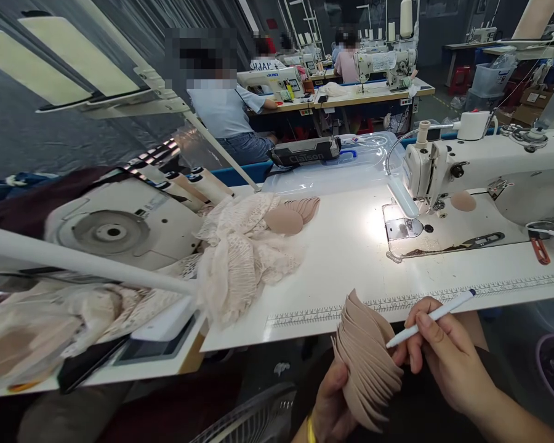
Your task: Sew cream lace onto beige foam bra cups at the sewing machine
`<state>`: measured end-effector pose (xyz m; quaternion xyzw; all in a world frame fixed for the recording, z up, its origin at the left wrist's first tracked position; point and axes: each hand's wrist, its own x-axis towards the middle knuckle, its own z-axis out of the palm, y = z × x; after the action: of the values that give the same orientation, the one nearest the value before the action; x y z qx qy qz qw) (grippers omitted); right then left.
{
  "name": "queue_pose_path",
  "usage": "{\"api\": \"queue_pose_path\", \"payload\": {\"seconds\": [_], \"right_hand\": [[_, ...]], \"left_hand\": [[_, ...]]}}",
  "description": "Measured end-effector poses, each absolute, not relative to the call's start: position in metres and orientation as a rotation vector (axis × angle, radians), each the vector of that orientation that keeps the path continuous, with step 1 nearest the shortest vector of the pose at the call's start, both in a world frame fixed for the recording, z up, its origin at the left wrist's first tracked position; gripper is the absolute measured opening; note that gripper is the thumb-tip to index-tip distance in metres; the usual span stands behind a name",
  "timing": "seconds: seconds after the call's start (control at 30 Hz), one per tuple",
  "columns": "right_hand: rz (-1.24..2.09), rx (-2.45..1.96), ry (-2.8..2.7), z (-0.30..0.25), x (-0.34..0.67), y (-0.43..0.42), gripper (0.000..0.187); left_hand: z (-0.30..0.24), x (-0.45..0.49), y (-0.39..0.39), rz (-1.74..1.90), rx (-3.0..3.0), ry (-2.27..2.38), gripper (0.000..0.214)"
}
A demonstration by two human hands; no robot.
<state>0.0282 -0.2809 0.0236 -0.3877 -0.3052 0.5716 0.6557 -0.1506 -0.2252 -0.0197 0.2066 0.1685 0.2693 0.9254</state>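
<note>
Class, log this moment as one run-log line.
left hand: holds pad stack | right hand: holds pen, tip on stack | sewing machine behind

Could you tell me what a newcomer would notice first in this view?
Probably the fanned stack of beige pads at the bottom centre, gripped by the left hand while the right hand holds a white pen to it. Next, the lit sewing machine at right and the heap of cream lace mid-table.

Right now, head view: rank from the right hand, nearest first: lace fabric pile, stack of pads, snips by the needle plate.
From the right hand:
1. Stack of pads, touching it, just to its left, held in the left hand.
2. Snips, up on the table ahead.
3. Lace fabric pile, far left on the table.
</note>
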Motion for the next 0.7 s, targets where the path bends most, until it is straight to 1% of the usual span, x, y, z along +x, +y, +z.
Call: {"api": "queue_pose_path", "payload": {"seconds": [0.2,0.3,0.4,0.53,0.6,0.7], "right_hand": [[1.177,-0.880,-0.696,0.022,0.029,-0.288,0.023],[1.140,-0.898,-0.721,0.023,0.028,-0.293,0.021],[1.170,-0.925,-0.691,0.023,0.030,-0.294,0.023],[1.239,-0.957,-0.655,0.021,0.034,-0.291,0.027],[1.256,-0.959,-0.663,0.020,0.035,-0.290,0.029],[1.263,-0.949,-0.688,0.019,0.035,-0.290,0.028]], "left_hand": [[-0.023,-0.152,-0.224,0.578,0.392,0.284,0.060],[-0.031,-0.156,-0.224,0.564,0.397,0.298,0.064],[-0.036,-0.159,-0.225,0.579,0.396,0.334,0.066],[-0.034,-0.159,-0.224,0.614,0.361,0.324,0.063],[-0.030,-0.157,-0.224,0.620,0.341,0.280,0.058],[-0.026,-0.154,-0.224,0.626,0.320,0.212,0.044]]}}
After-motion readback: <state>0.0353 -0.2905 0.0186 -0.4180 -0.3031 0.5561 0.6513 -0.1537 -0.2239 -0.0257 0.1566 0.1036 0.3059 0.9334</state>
